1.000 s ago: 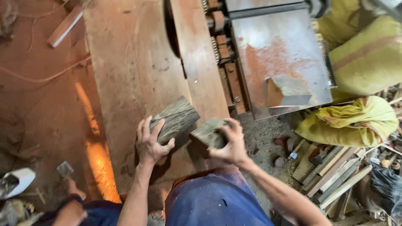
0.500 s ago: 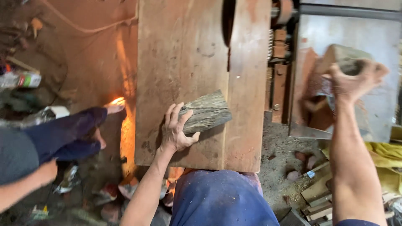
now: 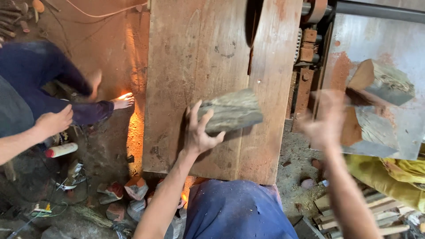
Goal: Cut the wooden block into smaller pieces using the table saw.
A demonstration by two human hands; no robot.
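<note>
Since the earlier frame, our right hand [image 3: 325, 121] has drawn back empty, fingers spread, from the wood offcut [image 3: 380, 82]. Our left hand [image 3: 199, 132] grips the grey wood block [image 3: 232, 111], long axis crosswise on the saw table [image 3: 195, 66].

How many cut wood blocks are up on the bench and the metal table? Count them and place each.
3. One wood block under the left hand on the wooden bench; two blocks on the rusty metal table. Others may be hidden.

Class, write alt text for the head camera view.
A person's left hand grips a grey wood block on a wooden saw table; the blurred right hand hangs open near cut wood pieces on a metal surface.
</note>
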